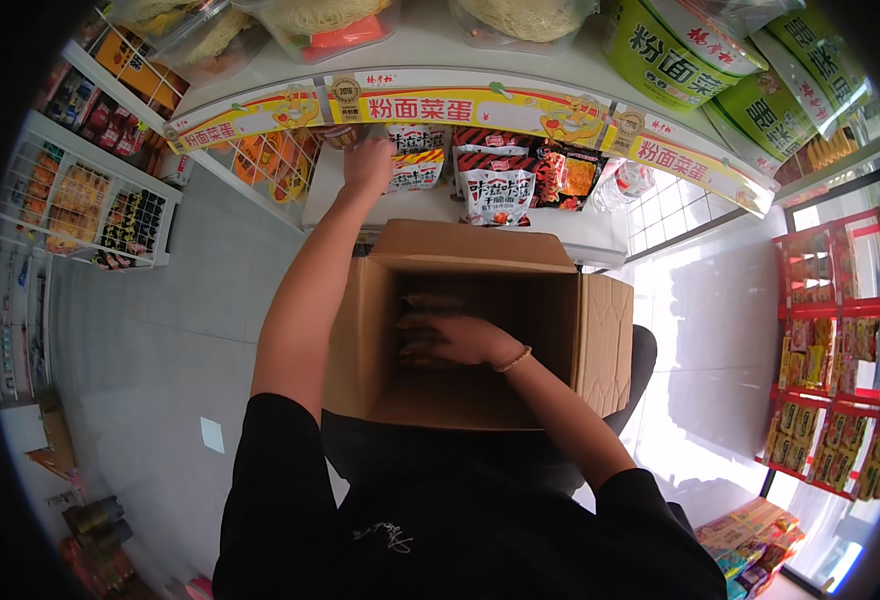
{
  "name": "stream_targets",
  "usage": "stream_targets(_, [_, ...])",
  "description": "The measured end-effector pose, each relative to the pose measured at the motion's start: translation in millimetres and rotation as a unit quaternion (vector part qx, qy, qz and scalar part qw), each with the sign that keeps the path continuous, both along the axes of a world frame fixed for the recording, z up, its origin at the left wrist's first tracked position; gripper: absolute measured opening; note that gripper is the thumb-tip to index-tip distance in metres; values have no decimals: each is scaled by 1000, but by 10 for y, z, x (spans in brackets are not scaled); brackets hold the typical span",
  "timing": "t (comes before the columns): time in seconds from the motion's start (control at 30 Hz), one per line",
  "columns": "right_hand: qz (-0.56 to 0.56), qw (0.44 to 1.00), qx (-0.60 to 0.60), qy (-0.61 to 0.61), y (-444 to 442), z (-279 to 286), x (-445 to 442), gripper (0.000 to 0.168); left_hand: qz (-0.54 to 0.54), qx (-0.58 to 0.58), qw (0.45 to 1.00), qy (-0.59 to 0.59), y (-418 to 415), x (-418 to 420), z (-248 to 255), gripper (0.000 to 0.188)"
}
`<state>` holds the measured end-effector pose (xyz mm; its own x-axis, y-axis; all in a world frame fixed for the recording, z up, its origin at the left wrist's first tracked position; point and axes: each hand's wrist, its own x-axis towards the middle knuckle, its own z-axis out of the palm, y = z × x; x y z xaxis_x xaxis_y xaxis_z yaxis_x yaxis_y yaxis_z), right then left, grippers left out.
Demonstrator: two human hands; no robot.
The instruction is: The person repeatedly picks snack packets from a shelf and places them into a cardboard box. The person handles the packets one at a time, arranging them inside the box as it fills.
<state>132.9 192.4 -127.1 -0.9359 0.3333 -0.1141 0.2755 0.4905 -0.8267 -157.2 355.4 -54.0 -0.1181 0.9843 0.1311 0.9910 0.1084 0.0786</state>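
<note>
My left hand (369, 166) reaches under the front edge of the upper shelf, palm down, its fingers partly hidden. Right by those fingers is a small brown container (342, 136); whether I grip it cannot be made out. Next to the hand stand white snack packets (416, 171) on the lower shelf (560, 234). Inside an open cardboard box (477, 247), my right hand (477, 341) stretches toward the left wall. Dark, blurred items (417, 346) lie at its fingertips, and shadow hides whether it holds any.
Red-and-black noodle snack bags (496, 191) and a clear plastic bottle (623, 184) share the lower shelf. Above are a price strip (417, 109), green tubs (672, 60) and clear noodle packs (320, 30). A dark chair (641, 367) shows behind the box. A red rack (830, 360) stands right.
</note>
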Motion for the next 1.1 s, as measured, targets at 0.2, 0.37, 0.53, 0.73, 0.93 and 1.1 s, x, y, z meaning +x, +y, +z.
stream_targets(0.2, [-158, 975, -152, 44, -176, 1312, 512, 55, -29, 183, 972, -144, -883, 124, 821, 11])
stream_targets(0.37, [-339, 919, -39, 196, -376, 1803, 684, 55, -56, 282, 930, -228, -1809, 610, 1583, 9])
stream_targets(0.53, [-346, 906, 68, 233, -552, 2161, 727, 97, -139, 291, 916, -237, -2617, 1240, 2281, 18])
stream_targets(0.73, [-232, 928, -134, 260, -760, 2199, 818, 65, -194, 166, 907, -334, -3023, 1535, 2340, 28])
stream_targets(0.93, [-322, 890, -182, 267, -947, 2089, 1012, 40, -145, 143, 740, -641, -2997, 1745, 1685, 71])
stream_targets(1.1, [-359, 868, -185, 290, -966, 1996, 1095, 41, -170, -91, 734, -651, -2848, 1873, 1241, 68])
